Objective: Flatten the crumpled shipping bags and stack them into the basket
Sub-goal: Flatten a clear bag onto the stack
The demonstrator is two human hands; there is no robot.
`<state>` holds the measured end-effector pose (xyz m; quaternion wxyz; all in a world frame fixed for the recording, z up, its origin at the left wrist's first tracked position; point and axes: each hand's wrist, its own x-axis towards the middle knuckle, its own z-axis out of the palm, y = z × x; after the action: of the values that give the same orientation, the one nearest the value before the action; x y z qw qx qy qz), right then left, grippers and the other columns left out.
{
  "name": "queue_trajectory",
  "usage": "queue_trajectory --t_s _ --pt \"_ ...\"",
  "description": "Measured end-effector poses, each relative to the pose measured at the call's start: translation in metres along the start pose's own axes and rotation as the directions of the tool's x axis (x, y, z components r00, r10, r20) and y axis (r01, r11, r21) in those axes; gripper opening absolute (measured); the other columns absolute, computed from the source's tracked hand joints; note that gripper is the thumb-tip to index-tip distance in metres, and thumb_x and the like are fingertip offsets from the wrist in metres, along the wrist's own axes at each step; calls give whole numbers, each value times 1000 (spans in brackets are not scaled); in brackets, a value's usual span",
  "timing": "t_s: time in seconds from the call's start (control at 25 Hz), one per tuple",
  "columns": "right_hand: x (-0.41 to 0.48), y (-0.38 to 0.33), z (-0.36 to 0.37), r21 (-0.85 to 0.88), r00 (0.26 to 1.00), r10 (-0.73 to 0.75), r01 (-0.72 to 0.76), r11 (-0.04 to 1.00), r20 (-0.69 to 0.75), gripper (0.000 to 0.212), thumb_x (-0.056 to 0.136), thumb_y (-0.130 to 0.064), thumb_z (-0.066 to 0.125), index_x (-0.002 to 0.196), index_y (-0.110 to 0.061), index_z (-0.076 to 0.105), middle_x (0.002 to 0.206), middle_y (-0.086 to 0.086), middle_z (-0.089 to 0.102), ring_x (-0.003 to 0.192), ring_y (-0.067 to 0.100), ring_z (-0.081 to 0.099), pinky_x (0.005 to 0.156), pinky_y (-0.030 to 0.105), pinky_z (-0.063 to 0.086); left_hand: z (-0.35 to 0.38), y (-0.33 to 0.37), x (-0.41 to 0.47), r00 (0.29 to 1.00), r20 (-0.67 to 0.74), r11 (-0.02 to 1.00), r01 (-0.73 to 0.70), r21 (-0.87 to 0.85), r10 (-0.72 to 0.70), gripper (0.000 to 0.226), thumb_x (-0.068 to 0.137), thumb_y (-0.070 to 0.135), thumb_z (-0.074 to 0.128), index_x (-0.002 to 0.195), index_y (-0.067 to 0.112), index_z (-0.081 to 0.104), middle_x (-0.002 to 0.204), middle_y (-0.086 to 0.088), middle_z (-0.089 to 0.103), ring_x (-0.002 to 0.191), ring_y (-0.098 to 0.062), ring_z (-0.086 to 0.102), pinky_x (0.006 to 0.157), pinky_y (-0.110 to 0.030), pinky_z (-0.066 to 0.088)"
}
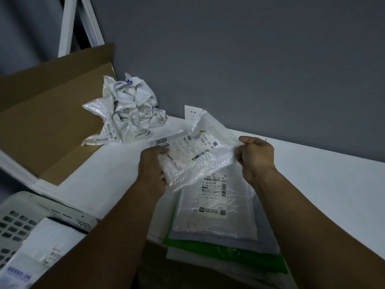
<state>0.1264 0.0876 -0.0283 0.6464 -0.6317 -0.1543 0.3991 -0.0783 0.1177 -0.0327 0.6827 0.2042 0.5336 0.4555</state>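
While left hand [153,163] grips bag [198,157], right hand [255,156] pinches edge

Person's bare left hand [153,163] at centre frame, bare right hand [255,157] at centre right. Left forearm [116,236] and right forearm [312,226] uncovered down to bottom edge, dimly lit.

My left hand [153,165] and right hand [255,156] pinch a wrinkled clear shipping bag [198,155] above the flattened stack [216,213]. Crumpled pile [127,113] by cardboard [48,122]. Basket [27,222] lower left, on white table [323,184].
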Motion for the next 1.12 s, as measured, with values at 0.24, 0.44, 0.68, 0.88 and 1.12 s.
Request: queue_trajectory --t_s 0.24,0.44,0.68,0.88,1.12 --pt "0 -9 -10 -325 996 57 -32 945 66 15 75 -19 60 84 -8 58 85 7 59 77 26 51 73 38 43 -4 -1 13 975 -117 980 -177 95 187 15 85 8 73 100 8 71 99 -13 74 87 -28 72 76 -40 59" --pt "-3 -6 -3 -506 973 -54 165 847 226 45 98 -47 57 87 -4 64 75 5 61 70 23 56 70 33 45 2 -4 7 986 18 972 -168 166 167 17 83 5 73 100 6 73 96 -14 75 87 -29 73 74 -40 59" --pt "12 3 -11 -591 970 -220 240 770 106 32 101 -35 53 78 -12 53 76 4 59 77 28 57 79 39 48 -2 -12 11 980 -76 961 -162 225 183 11 86 14 75 92 6 71 93 -13 73 84 -27 71 71 -34 59" --pt "9 2 -11 -767 960 -254 251 591 119 53 93 -64 46 100 -13 56 94 2 64 88 26 61 85 43 51 -2 -10 7 994 -79 993 -72 89 79 2 88 8 71 86 8 70 75 -8 72 63 -20 68 58 -29 55" --pt "-2 -6 -12 145 991 111 -122 982 80 21 89 -20 75 95 -2 66 96 16 74 86 30 74 78 46 63 -6 -13 8 993 6 992 -115 -50 116 11 89 -6 61 89 3 68 85 -12 72 70 -22 71 63 -34 61"
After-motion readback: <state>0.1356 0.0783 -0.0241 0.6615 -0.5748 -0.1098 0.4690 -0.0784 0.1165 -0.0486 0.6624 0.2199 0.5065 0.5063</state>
